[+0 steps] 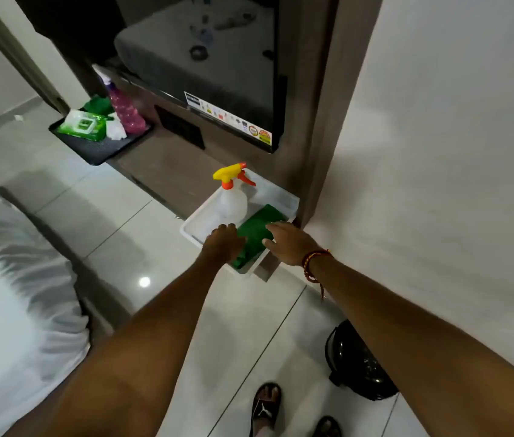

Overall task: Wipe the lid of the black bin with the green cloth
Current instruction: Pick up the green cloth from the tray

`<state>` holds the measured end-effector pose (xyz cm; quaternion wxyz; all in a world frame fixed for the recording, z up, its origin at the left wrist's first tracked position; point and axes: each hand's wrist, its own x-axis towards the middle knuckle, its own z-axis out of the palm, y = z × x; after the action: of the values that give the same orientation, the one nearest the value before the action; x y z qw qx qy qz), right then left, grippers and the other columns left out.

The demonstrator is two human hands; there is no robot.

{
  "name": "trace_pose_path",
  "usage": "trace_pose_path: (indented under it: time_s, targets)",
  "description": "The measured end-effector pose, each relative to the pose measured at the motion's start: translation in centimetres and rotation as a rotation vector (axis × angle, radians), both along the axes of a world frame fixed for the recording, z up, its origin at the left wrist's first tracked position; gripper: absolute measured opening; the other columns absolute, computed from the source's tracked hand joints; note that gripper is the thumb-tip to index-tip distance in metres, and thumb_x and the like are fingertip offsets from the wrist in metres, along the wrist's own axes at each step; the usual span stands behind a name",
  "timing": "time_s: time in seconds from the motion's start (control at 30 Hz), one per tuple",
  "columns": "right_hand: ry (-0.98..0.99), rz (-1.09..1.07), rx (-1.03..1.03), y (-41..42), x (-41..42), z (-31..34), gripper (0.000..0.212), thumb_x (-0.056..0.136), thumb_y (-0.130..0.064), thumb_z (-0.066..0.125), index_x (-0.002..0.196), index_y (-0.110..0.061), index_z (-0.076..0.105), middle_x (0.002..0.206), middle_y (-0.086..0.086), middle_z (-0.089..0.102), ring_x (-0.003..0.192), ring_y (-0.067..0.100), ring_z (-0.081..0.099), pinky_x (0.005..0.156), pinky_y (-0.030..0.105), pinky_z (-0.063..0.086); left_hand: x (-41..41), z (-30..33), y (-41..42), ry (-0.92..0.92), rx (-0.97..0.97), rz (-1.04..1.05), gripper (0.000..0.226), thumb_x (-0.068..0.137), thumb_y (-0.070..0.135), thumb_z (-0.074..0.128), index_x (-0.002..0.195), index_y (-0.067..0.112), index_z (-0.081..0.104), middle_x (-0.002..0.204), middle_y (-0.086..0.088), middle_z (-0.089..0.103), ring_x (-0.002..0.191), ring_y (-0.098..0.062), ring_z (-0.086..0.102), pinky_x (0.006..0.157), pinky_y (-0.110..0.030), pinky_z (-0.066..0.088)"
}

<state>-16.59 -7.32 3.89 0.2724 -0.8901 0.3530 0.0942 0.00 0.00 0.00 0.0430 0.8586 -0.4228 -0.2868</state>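
Observation:
A folded green cloth (257,230) lies in a white tray (277,192) on the end of a brown cabinet. My left hand (222,242) rests on the cloth's near left part, fingers curled down. My right hand (287,242) hovers at the cloth's right edge with fingers spread, holding nothing. Low on the floor at the right stands the black bin (354,362), its glossy lid partly hidden behind my right forearm.
A clear spray bottle (233,197) with a yellow and orange trigger stands in the tray behind the cloth. A black tray (95,149) with wet wipes and a pink bottle sits further left. A bed (13,294) fills the left side. My sandalled feet (266,405) are on the tiled floor.

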Motion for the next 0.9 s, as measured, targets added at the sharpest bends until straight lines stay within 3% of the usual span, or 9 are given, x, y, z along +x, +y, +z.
trace_pose_path:
  time_s: [0.27, 0.47, 0.57, 0.67, 0.77, 0.83, 0.9]
  targets:
    - [0.17, 0.15, -0.075, -2.5, 3.6, -4.5, 0.045, 0.109, -0.023, 0.038, 0.15, -0.006, 0.045, 0.163, 0.012, 0.039, 0.154, 0.031, 0.029, 0.127, 0.05, 0.023, 2.0, -4.4, -1.7, 0.039, -0.012, 0.035, 0.044, 0.097, 0.039, 0.054, 0.125, 0.005, 0.056, 0.124, -0.017, 0.056, 0.112, -0.032, 0.057, 0.094, -0.048, 0.055]
    - [0.137, 0.096, -0.024, -3.3, 3.9, -6.8, 0.046, 0.107, -0.018, 0.042, 0.151, -0.006, 0.044, 0.157, 0.015, 0.047, 0.15, 0.032, 0.037, 0.125, 0.05, 0.029, 2.3, -6.4, -2.7, 0.042, -0.089, 0.071, 0.035, 0.094, 0.03, 0.06, 0.117, 0.004, 0.061, 0.129, -0.019, 0.052, 0.12, -0.035, 0.049, 0.098, -0.048, 0.052]
    - [0.059, 0.049, -0.011, -3.5, 3.3, -6.6, 0.05, 0.106, -0.014, 0.046, 0.156, -0.006, 0.038, 0.16, 0.015, 0.043, 0.152, 0.031, 0.036, 0.126, 0.048, 0.031, 2.0, -5.4, -3.4, 0.063, -0.166, 0.076, 0.029, 0.096, 0.028, 0.057, 0.116, 0.006, 0.056, 0.119, -0.016, 0.057, 0.101, -0.028, 0.057, 0.083, -0.041, 0.057]
    - [-0.106, -0.013, -0.032, -3.8, 2.0, -5.3, 0.059, 0.105, -0.01, 0.05, 0.16, -0.007, 0.029, 0.167, 0.014, 0.03, 0.152, 0.037, 0.034, 0.121, 0.051, 0.039, 1.2, -3.0, -3.9, 0.065, -0.289, -0.007, 0.025, 0.097, 0.026, 0.056, 0.118, 0.014, 0.05, 0.107, -0.008, 0.061, 0.084, -0.017, 0.058, 0.072, -0.034, 0.055]
    - [-0.253, -0.013, -0.237, -4.6, 0.6, -3.6, 0.071, 0.099, -0.008, 0.06, 0.161, -0.009, 0.026, 0.17, 0.013, 0.022, 0.148, 0.04, 0.04, 0.112, 0.05, 0.049, 0.5, -0.3, -3.9, -0.01, -0.398, -0.161, 0.023, 0.095, 0.024, 0.057, 0.117, 0.02, 0.054, 0.107, -0.004, 0.064, 0.088, -0.015, 0.055, 0.082, -0.039, 0.057]
    - [-0.278, 0.028, -0.33, -5.3, -0.9, -2.5, 0.071, 0.097, -0.01, 0.063, 0.16, -0.011, 0.03, 0.17, 0.012, 0.022, 0.15, 0.039, 0.039, 0.114, 0.047, 0.048, 0.0, 1.5, -4.0, -0.042, -0.422, -0.3, 0.022, 0.094, 0.028, 0.056, 0.115, 0.023, 0.056, 0.104, -0.001, 0.067, 0.087, -0.014, 0.058, 0.084, -0.037, 0.055]
    - [-0.262, 0.11, -0.377, -5.6, -2.8, -2.2, 0.057, 0.1, -0.015, 0.06, 0.154, -0.008, 0.043, 0.166, 0.013, 0.033, 0.152, 0.036, 0.035, 0.123, 0.047, 0.038, -0.9, 2.9, -4.0, -0.041, -0.438, -0.433, 0.02, 0.093, 0.032, 0.056, 0.112, 0.025, 0.058, 0.102, 0.0, 0.07, 0.083, -0.014, 0.06, 0.08, -0.031, 0.053]
